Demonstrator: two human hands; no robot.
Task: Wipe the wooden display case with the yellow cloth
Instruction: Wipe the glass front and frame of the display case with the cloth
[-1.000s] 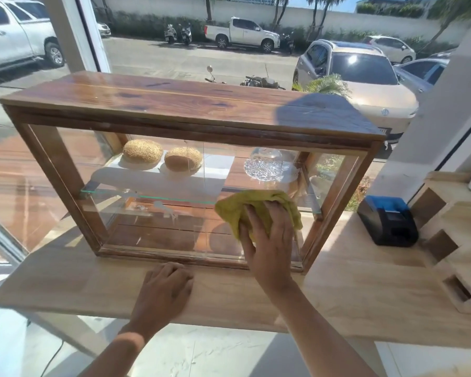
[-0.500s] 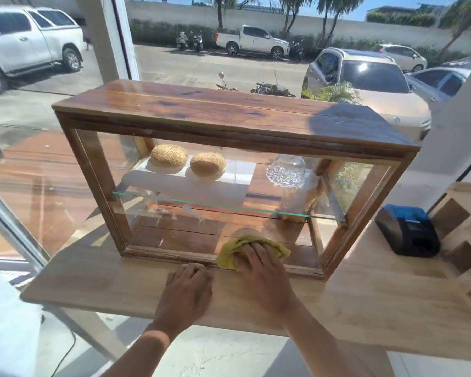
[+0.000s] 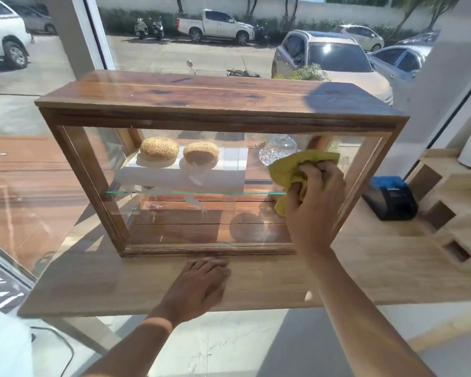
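The wooden display case (image 3: pixel 215 99) has a dark plank top, glass front and a glass shelf, and stands on a pale wooden counter (image 3: pixel 120 284). My right hand (image 3: pixel 314 202) grips the crumpled yellow cloth (image 3: pixel 291 167) and presses it against the front glass at the right side, about mid-height. My left hand (image 3: pixel 201 287) lies flat on the counter just in front of the case's bottom rail, fingers together, holding nothing.
Inside the case two round seeded buns (image 3: pixel 159 148) sit on a white board, with a glass dome (image 3: pixel 278 149) to their right. A black and blue device (image 3: pixel 389 197) and a pale wooden block holder (image 3: pixel 452 213) stand to the right. A window with parked cars lies behind.
My right hand with the cloth went from mid-glass down to the bottom rail, then up and right to the right side of the glass. My left hand stayed on the counter.
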